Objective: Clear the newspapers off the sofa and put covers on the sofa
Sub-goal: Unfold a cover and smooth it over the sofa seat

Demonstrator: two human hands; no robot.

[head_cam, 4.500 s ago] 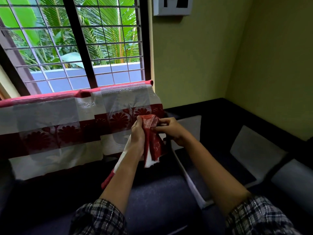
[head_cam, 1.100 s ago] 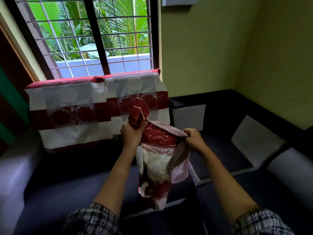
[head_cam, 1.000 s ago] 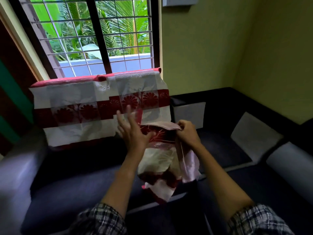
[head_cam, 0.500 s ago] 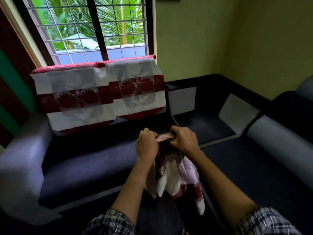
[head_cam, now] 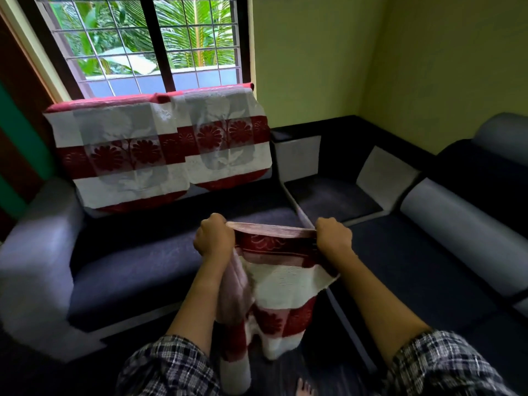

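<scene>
Since half a sec ago both hands have pulled apart, stretching the cover's top edge taut; before, they were bunched together. Left hand (head_cam: 213, 238) & right hand (head_cam: 333, 238) each have fingers clenched on a corner of the red-white cover (head_cam: 278, 281), rest hanging down in front of the sofa (head_cam: 143, 267) seat's front edge. Two covers (head_cam: 160, 150) sit on the backrest; no newspapers seen. Step: unfolding cover no. 3. Next, prob.: open fully, then drape over a bare backrest w/ edges squared.
</scene>
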